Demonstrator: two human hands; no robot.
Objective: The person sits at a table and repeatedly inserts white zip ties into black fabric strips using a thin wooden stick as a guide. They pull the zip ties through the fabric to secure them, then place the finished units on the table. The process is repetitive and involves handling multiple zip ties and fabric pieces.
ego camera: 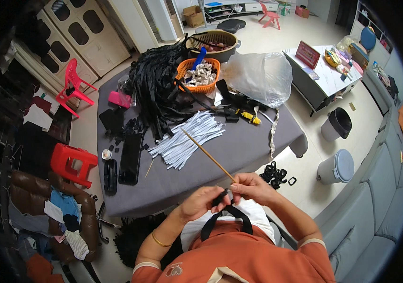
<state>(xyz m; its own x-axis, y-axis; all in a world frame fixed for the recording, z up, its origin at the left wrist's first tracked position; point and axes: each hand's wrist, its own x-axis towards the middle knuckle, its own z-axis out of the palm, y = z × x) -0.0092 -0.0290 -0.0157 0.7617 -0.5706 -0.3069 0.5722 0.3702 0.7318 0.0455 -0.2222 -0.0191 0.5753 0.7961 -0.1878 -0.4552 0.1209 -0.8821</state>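
Close to my lap, my left hand (205, 201) pinches a black fabric strap (238, 214), which loops down over my lap. My right hand (252, 189) meets it at the strap's end and grips a thin wooden stick (206, 152), whose far end points up and left over the table. Between the fingers, the strap's end is partly hidden. Beyond the hands lies a fanned pile of white flat strips (187, 139) on the grey-covered table (173, 192). A large heap of black straps (155, 85) rises behind that pile.
An orange basket (180, 76) holds crumpled pale elastic, near a clear plastic bag (261, 78). A black phone (131, 159) and a black case (110, 177) lie on the left. Black loops (275, 175) lie on the floor at right, near a lidded bin (336, 168).
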